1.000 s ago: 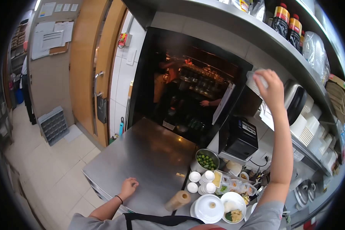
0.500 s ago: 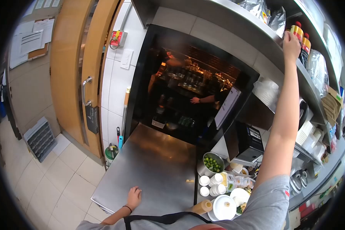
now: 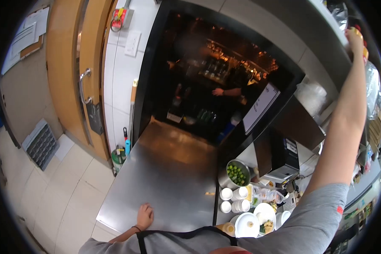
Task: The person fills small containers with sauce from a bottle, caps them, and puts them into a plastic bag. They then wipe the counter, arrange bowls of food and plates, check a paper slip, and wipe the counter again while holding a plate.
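Observation:
My left hand [image 3: 145, 216] rests on the bare steel counter [image 3: 169, 178], fingers lying loosely on the metal and holding nothing. High at the upper right, my right arm stretches up to an overhead shelf [image 3: 326, 25]. There my right hand [image 3: 355, 42] is closed around a bottle [image 3: 357, 32] with a yellow label and a red cap; most of it is hidden by the fingers and the dark edge of view. A second bottle [image 3: 365, 53] with a red and yellow label shows just beside the hand.
Beyond the counter is a dark pass-through opening [image 3: 190, 84], where another person's hand [image 3: 218, 92] shows. To the right are a pot of limes [image 3: 231, 182], stacked white cups [image 3: 240, 206], a lidded white container [image 3: 246, 226] and a black machine [image 3: 275, 156]. A wooden door [image 3: 91, 51] stands left.
The view has shifted, so the shelf and my right hand appear farther right. My right hand stays at the bottle on the shelf; my left hand stays on the counter.

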{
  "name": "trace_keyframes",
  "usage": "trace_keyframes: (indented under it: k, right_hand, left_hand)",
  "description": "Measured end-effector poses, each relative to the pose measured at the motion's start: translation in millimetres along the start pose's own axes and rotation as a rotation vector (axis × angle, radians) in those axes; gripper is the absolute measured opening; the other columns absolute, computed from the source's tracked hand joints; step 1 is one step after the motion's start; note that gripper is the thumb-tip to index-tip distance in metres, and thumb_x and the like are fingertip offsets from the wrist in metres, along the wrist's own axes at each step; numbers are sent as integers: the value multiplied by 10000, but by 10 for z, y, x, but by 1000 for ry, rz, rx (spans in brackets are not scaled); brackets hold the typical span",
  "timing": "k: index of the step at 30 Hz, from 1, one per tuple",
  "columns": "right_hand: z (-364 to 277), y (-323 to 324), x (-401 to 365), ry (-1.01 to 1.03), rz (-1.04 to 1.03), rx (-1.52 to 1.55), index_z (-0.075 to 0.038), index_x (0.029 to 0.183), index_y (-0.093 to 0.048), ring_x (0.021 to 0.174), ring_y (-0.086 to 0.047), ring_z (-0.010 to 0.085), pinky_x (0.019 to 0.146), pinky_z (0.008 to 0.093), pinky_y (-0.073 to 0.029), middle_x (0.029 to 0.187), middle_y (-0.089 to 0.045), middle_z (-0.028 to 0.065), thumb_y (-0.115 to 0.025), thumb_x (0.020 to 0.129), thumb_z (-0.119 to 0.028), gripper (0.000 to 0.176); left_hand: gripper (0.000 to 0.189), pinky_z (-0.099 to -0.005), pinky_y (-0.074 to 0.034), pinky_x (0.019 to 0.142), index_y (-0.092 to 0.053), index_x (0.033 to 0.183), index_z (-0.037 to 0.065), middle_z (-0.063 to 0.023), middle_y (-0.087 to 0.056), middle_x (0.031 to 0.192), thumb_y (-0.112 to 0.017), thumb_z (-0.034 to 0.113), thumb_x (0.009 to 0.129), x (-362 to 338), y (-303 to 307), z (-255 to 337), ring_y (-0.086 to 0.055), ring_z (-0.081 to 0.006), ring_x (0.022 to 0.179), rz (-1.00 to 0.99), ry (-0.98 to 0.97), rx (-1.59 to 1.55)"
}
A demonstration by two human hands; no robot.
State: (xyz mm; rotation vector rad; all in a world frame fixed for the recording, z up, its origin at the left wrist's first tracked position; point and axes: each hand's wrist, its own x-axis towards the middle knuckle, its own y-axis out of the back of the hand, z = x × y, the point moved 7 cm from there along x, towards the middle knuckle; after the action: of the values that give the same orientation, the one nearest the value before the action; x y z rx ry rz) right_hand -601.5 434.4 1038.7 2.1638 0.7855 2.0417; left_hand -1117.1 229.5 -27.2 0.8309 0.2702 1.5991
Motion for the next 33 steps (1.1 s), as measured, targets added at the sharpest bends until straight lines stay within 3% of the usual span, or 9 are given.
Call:
trace_keyframes:
  k: [3, 9, 19, 20, 22, 24, 26, 28, 33]
  right_hand:
    - [-535, 19, -667, -196, 190, -52, -69, 940, -653, 666, -509, 97, 562, 250, -375, 821, -634, 36, -602, 740, -367, 363]
    - [-545, -70, -307, 272, 75, -547, -3, 991, -532, 955, -516, 400, 812, 461, -404, 1057, -532, 218, -383, 783, -143, 291]
    - [-790, 230, -769, -95, 485, -641, -19, 847, -640, 656, -586, 169, 584, 307, -455, 774, -625, 91, -480, 765, -342, 369]
    - [-784, 270, -877, -155, 491, -588, -21, 833, -651, 626, -593, 146, 562, 291, -460, 746, -634, 78, -490, 763, -362, 383]
    - [-674, 246, -1089, -336, 238, -260, -27, 729, -595, 684, -607, 192, 595, 304, -464, 770, -622, 88, -514, 815, -325, 321]
    - [-643, 229, -1456, -349, 738, 731, 49, 716, -553, 601, -614, 219, 495, 314, -501, 720, -602, 132, -556, 793, -154, 217]
    - [-511, 410, -1510, -355, 1016, 819, 106, 717, -515, 494, -582, 219, 390, 308, -494, 672, -581, 149, -578, 754, -19, 145]
    - [-733, 613, -1754, -364, 1041, 885, 93, 734, -505, 471, -569, 201, 408, 328, -509, 647, -572, 127, -575, 742, 19, 102]
    - [-539, 1382, -1693, -218, 784, 876, 61, 777, -523, 600, -591, 179, 475, 363, -511, 664, -557, 86, -606, 775, -36, 128]
  left_hand:
    - [133, -411, -390, 855, -571, 805, 47, -141, -512, 1024, -577, 32, 673, 30, -5, 25, -456, -340, 1030, 18, -25, -5]
    - [149, -413, -387, 862, -568, 814, 45, -138, -511, 1038, -577, 14, 669, 48, 11, 86, -453, -340, 1044, 35, -41, 7]
    - [161, -417, -386, 864, -567, 807, 52, -142, -518, 1030, -580, 14, 651, 39, 6, 101, -452, -341, 1051, 67, -72, -16]
    - [169, -419, -388, 861, -568, 806, 54, -140, -521, 1020, -577, 11, 643, 25, 14, 95, -452, -340, 1050, 62, -63, -2]
    - [174, -419, -389, 857, -569, 801, 53, -140, -521, 1014, -570, 5, 634, -8, -5, 77, -456, -341, 1038, 65, -83, -3]
    - [179, -419, -389, 852, -569, 795, 53, -140, -522, 1008, -562, -1, 625, 30, -32, 91, -459, -342, 1025, 66, -86, -5]
    - [183, -416, -387, 850, -572, 780, 50, -140, -519, 1007, -547, -11, 610, -8, -15, 68, -461, -341, 1004, 65, -39, -63]
    - [177, -412, -382, 851, -571, 767, 47, -143, -517, 1007, -534, -16, 606, -23, -84, 7, -458, -337, 989, 67, -58, -57]
    - [175, -407, -375, 842, -554, 748, 41, -146, -512, 1006, -504, -23, 594, -33, -90, 14, -452, -333, 977, 76, -72, -32]
